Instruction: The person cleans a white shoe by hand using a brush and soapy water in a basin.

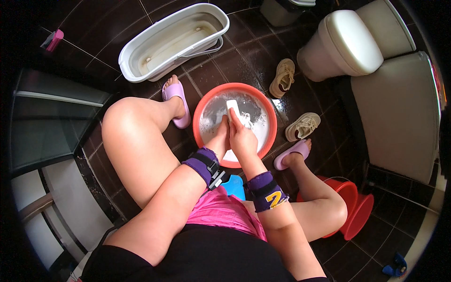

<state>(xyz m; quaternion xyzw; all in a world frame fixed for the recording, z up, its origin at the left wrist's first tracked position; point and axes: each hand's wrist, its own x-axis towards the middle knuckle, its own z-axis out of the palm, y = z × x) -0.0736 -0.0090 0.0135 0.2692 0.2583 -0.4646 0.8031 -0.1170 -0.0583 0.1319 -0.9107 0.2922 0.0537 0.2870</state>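
Note:
An orange-red basin point(201, 96) of foamy, greyish water sits on the floor between my feet. Over it my two hands come together. My right hand point(243, 139) is closed around a white oblong thing point(232, 105), smooth and blunt-ended, pointing away from me; its exact kind does not show. Pressed against it from the left is my left hand point(219, 141), its fingers closed and partly hidden by the right one. White suds or wet white material point(245, 121) lies just right of the fingers.
Beyond the basin stands a long white-grey tub point(124, 63) with a handle. Two beige shoes point(283, 77) point(303, 126) lie to the right, near a white toilet point(347, 44). Red buckets point(359, 216) are behind my right leg. A blue stool-like piece point(235, 186) shows beneath me.

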